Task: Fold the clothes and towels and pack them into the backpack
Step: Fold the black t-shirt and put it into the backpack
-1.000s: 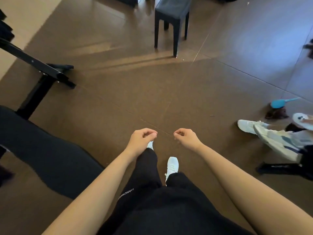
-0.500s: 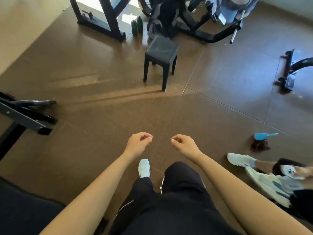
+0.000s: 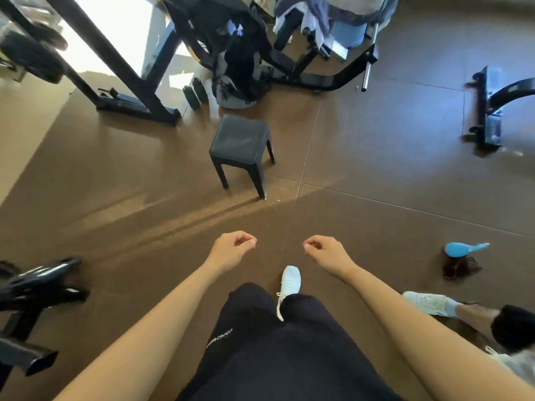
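Two hands reach out in front of us over the brown floor (image 3: 376, 227), and both hold nothing. Our left hand (image 3: 231, 250) has its fingers curled in, with the thumb tip meeting the forefinger. Our right hand (image 3: 325, 251) is curled in the same way. They are near each other but apart, with bare floor between them. Just below the right hand we see our white shoe (image 3: 290, 279) coming out from black trousers (image 3: 260, 342). Ahead of the hands, a little toward the left one, stands a small black stool (image 3: 238, 141). Well beyond the stool, far from both hands, the dark backpack (image 3: 234, 65) leans upright against the black frame of a gym machine (image 3: 312, 81). Some pale blue and grey clothes (image 3: 327, 15) hang over that machine, to the right of the backpack. Far out to the right of the right hand a blue brush (image 3: 463, 248) lies on the floor, just beside a brown tuft (image 3: 460, 269) which we cannot identify.
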`<state>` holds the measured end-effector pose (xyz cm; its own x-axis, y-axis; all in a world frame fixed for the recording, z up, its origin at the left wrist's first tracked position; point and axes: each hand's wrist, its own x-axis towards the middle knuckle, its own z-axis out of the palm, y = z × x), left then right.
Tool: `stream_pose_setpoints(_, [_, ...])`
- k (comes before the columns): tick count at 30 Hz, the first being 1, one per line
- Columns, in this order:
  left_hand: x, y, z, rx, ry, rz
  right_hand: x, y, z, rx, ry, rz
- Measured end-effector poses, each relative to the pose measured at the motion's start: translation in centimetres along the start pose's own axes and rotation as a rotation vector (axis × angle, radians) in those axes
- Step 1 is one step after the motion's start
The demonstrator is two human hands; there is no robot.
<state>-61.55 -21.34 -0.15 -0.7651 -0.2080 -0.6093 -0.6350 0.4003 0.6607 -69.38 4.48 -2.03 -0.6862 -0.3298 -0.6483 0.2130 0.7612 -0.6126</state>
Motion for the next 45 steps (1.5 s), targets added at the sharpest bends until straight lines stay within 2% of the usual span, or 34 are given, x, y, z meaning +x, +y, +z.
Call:
stream_pose_setpoints(6, [9.3,7.3,-0.9,-0.054,-0.024,-0.008,8.5,-2.3,-7.8,0.043,0.003,0.050])
stream_pose_setpoints(16, [31.0,20.3,-4.0,-0.204,-0.053,-0.024,27.4,-9.8,-21.5,0.040,-0.041,0.163])
stream_pose_setpoints(19, [36.2,25.3,-7.0,-0.219,-0.049,-0.054,33.1,-13.5,-27.3,0.011,-0.035,0.128])
stream_pose_setpoints(24, [45.1,33.0,-11.6,-0.151,-0.030,-0.005,42.1,-18.4,-36.1,0.069,0.076,0.071])
stream_pose_setpoints(28, [53.2,37.2,-13.9,-0.157,-0.003,-0.035,50.6,-20.5,-40.9,0.088,0.053,0.050])
stream_pose_setpoints(33, [60.8,41.2,-16.2,-0.197,0.102,-0.153,60.7,-24.5,-46.3,0.044,0.029,-0.049])
stream_pose_setpoints(38, [65.1,44.4,-19.9,-0.327,0.178,-0.226,68.7,-30.4,-50.3,-0.070,-0.080,-0.126])
stream_pose_setpoints(45, [73.4,44.8,-28.1,-0.530,0.266,-0.308,79.6,-41.0,-50.5,-0.165,-0.165,-0.194])
